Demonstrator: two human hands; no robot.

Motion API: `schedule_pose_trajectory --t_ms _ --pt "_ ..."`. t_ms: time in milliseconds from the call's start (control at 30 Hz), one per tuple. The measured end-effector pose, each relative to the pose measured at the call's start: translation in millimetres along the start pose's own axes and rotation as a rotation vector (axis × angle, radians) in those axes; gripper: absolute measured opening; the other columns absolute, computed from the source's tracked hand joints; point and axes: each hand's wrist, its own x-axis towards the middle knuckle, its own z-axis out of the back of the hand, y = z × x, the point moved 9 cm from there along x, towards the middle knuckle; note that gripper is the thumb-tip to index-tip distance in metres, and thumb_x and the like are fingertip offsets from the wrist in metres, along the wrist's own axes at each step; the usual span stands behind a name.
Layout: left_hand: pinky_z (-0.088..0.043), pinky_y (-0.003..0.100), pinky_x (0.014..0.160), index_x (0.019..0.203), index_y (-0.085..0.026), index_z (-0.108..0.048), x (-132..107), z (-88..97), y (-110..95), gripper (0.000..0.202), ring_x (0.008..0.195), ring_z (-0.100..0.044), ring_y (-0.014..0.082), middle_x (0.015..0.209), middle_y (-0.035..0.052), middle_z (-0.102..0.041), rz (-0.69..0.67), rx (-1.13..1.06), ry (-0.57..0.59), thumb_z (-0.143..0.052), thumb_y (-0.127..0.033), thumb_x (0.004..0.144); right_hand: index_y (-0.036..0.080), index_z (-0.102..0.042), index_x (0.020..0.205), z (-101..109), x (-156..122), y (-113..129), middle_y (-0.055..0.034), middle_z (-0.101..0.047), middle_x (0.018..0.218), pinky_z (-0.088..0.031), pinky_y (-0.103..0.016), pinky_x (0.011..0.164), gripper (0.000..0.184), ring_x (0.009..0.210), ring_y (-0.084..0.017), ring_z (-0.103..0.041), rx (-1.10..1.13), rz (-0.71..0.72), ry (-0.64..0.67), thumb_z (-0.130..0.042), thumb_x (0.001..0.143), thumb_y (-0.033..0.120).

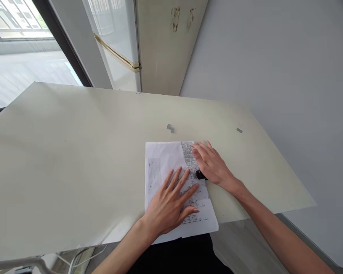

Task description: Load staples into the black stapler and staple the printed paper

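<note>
A stack of white printed paper (pixel 162 160) lies on a pale table (pixel 74 152), its near edge hanging slightly over the table front. My left hand (pixel 171 201) rests flat on the lower part of the sheet, fingers spread. My right hand (pixel 210 163) lies over the sheet's right edge, fingers stretched forward, covering a small black object (pixel 200 175) that looks like a stapler; only its end shows under the palm. I cannot tell whether the hand grips it.
Small strips of staples (pixel 170 128) lie beyond the paper, and another strip (pixel 239 130) lies at the far right. An old fridge (pixel 143 42) stands behind the table, a grey wall on the right, a window on the left. Cables (pixel 82 255) hang below the front edge.
</note>
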Motion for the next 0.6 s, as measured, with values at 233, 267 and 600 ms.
schedule_pose_trajectory --t_ms 233,267,600 --pt "-0.019 0.057 0.132 0.161 -0.030 -0.040 0.2 -1.0 1.7 0.064 0.162 -0.009 0.0328 0.176 0.0031 -0.014 0.008 -0.079 -0.014 -0.044 -0.062 0.105 0.033 -0.047 0.158 -1.4 1.7 -3.5 -0.0030 -0.037 0.171 -0.020 -0.063 0.129 0.075 0.163 -0.033 -0.012 -0.018 0.041 -0.040 -0.016 0.103 0.074" --pt "-0.019 0.057 0.132 0.161 -0.030 -0.040 0.2 -0.8 2.0 0.064 0.162 -0.009 0.0328 0.176 0.0027 -0.014 0.011 -0.088 -0.019 -0.045 -0.062 0.105 0.033 -0.047 0.158 -2.2 1.9 -4.1 -0.0030 -0.037 0.171 -0.020 -0.063 0.129 0.075 0.163 -0.033 -0.012 -0.022 0.039 -0.038 -0.016 0.103 0.074" --pt "-0.018 0.058 0.132 0.159 -0.028 -0.042 0.4 -3.7 1.9 0.064 0.161 -0.009 0.0340 0.176 0.0052 -0.013 0.010 -0.085 -0.003 -0.045 -0.062 0.105 0.031 -0.044 0.160 -6.9 2.7 -4.0 -0.0015 -0.031 0.173 -0.017 -0.062 0.130 0.077 0.164 -0.032 -0.009 -0.036 0.004 0.014 -0.016 0.103 0.075"
